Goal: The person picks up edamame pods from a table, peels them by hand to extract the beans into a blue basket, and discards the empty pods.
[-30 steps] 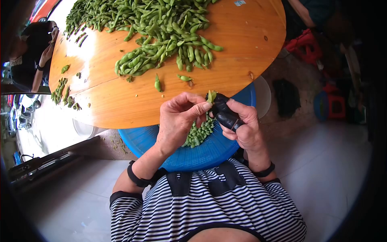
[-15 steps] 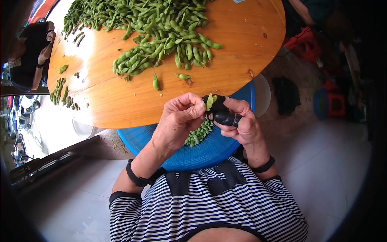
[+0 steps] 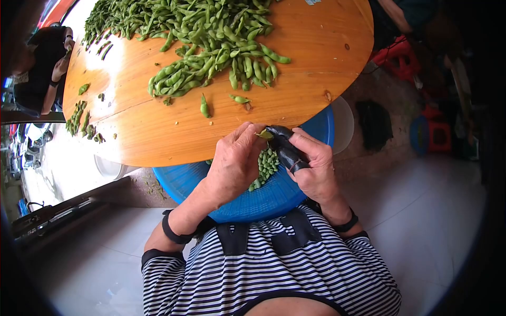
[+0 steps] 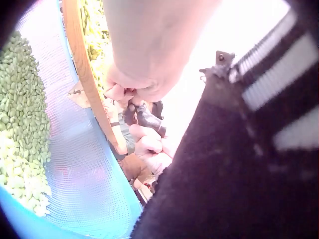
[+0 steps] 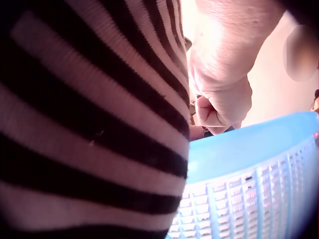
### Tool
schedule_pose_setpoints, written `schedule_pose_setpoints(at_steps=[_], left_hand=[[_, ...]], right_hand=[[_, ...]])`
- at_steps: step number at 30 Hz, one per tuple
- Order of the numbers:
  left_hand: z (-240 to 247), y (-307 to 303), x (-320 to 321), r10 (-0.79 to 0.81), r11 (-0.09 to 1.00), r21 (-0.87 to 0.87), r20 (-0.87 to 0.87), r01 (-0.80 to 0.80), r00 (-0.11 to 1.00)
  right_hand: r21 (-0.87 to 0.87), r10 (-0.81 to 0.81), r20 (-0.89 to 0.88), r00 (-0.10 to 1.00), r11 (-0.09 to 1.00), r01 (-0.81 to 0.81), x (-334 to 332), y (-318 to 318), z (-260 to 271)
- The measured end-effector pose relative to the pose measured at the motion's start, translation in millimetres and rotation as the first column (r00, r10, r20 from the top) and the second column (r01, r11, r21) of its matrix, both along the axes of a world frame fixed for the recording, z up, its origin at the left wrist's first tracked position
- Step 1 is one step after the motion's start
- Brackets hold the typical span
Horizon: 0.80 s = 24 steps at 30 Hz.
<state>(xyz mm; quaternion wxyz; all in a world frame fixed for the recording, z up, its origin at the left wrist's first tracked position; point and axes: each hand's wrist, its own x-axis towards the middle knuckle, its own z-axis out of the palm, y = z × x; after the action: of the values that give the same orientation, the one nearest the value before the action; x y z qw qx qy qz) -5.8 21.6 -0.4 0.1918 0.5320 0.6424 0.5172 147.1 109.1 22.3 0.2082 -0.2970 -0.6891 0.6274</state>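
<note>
A small green soybean pod [image 3: 265, 135] is between the two hands in the head view, over the near table edge. My left hand [image 3: 232, 158] pinches it with thumb and fingers. On my right hand [image 3: 316, 171], black covers [image 3: 290, 152] sheathe the working digits, and their tips pinch the pod's other side. Below both hands, shelled green beans [image 3: 268, 167] lie in a blue mesh basket [image 3: 253, 208] on the lap. The left wrist view shows these beans [image 4: 22, 119] heaped at one side. In the right wrist view, the fingertips are hidden behind the basket rim [image 5: 249, 142].
Many unshelled pods [image 3: 211, 42] are piled on the wooden table [image 3: 153, 134]. Two single pods, one of them here [image 3: 204, 107], lie nearer. Dark scraps [image 3: 77, 118] sit at the left edge. Another person [image 3: 47, 68] sits at left; a red stool [image 3: 398, 58] stands at right.
The pod has tipped from upright to lying flatter between the fingertips. My left hand has turned over with its back more upward, and the right hand's black-covered digits have angled downward.
</note>
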Motion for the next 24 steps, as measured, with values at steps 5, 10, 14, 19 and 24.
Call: schedule_pose_setpoints(at_steps=[5, 10, 14, 19, 24], left_hand=[[9, -4, -5, 0.052, 0.912, -0.338, 0.659, 0.234, 0.750], [9, -1, -1, 0.067, 0.919, -0.306, 0.740, 0.247, 0.669], [9, -1, 3, 0.064, 0.911, -0.263, 0.850, 0.317, 0.522], [21, -15, -14, -0.300, 0.792, -0.267, 0.615, 0.550, 0.730], [31, 0, -41, -0.326, 0.890, -0.332, 0.018, 0.313, 0.945]], right_hand=[[0.018, -0.009, 0.003, 1.000, 1.000, 0.009, -1, -1, -1], [0.200, -0.010, 0.015, 1.000, 0.980, 0.007, 4, 2, -5], [-0.189, -0.068, -0.044, 0.997, 0.980, 0.058, 13, 8, -5], [0.175, 0.201, 0.051, 0.978, 0.963, -0.207, 79, 59, 27], [0.555, -0.353, 0.706, 0.613, 0.815, -0.170, 137, 79, 20]])
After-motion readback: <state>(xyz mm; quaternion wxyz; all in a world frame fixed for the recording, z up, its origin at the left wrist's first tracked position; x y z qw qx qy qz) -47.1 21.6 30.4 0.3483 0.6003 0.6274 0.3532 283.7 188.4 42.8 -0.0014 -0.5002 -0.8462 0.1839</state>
